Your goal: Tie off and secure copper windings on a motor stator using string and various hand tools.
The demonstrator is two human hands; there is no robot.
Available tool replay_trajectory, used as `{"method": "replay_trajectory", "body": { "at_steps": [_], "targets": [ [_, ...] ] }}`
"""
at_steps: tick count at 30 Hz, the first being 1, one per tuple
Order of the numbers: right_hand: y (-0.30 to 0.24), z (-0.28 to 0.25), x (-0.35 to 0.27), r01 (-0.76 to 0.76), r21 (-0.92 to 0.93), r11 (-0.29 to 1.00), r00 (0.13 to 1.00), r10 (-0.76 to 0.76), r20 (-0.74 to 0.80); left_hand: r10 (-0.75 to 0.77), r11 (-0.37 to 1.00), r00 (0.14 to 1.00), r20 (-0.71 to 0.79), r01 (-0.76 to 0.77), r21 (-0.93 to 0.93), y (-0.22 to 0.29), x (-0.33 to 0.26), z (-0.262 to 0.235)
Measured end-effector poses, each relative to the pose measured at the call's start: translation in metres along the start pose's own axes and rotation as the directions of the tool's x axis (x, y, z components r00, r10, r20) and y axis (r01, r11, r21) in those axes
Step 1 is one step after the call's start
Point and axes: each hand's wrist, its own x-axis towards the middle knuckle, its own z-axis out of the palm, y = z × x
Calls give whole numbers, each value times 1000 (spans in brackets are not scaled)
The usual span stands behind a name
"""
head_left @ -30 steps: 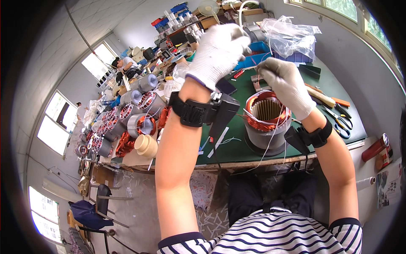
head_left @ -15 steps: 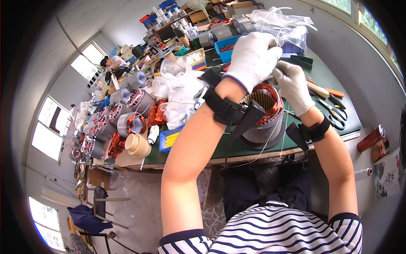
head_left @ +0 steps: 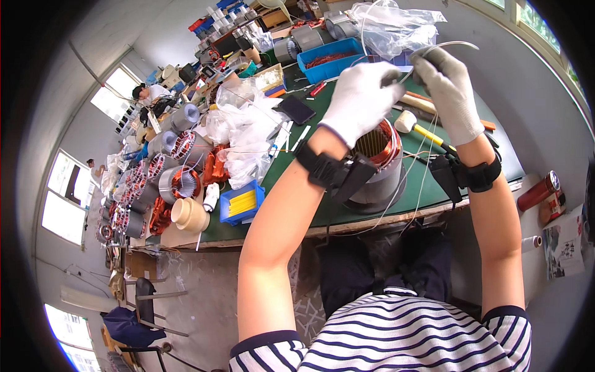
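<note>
My left hand [head_left: 364, 96], in a white knit glove, is closed in a pinch above a motor stator [head_left: 374, 193]. My right hand [head_left: 451, 93], gloved with grey fingertips, is closed around a thin whitish cord [head_left: 455, 44]. The cord curves out past the right fingers on one side and runs toward the left fingertips on the other. Copper windings [head_left: 392, 144] show at the stator's top, partly hidden by my left wrist. Thin pale strands hang down beside the stator and over the table edge.
A mallet [head_left: 406, 121] with a yellow handle lies beyond the stator. A blue bin [head_left: 331, 60] stands at the back, near clear plastic bags [head_left: 396, 30]. To the left are a blue tray of yellow strips [head_left: 242, 203], white plastic bags [head_left: 248, 133] and several wound stators [head_left: 180, 183].
My hands have moved apart, the right one rising. The cord now shows stretched between them and past the right hand. The view has shifted, uncovering the mallet and a dark flat object.
</note>
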Motion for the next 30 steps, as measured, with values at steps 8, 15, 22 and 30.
{"method": "replay_trajectory", "body": {
  "at_steps": [8,15,22,30],
  "targets": [
    [19,22,-13,-144,93,985,981,129,145,-68,983,994,-90,52,-175,-46,-22,41],
    [18,30,-23,-258,52,965,922,230,310,-236,934,971,26,235,-268,-47,-46,46],
    [42,41,-25,-131,-125,983,916,169,365,162,987,934,-318,-149,66,-4,-10,-4],
    [19,53,-26,23,-250,968,890,94,446,469,862,838,-278,-503,-62,25,25,-35]
  ]
}}
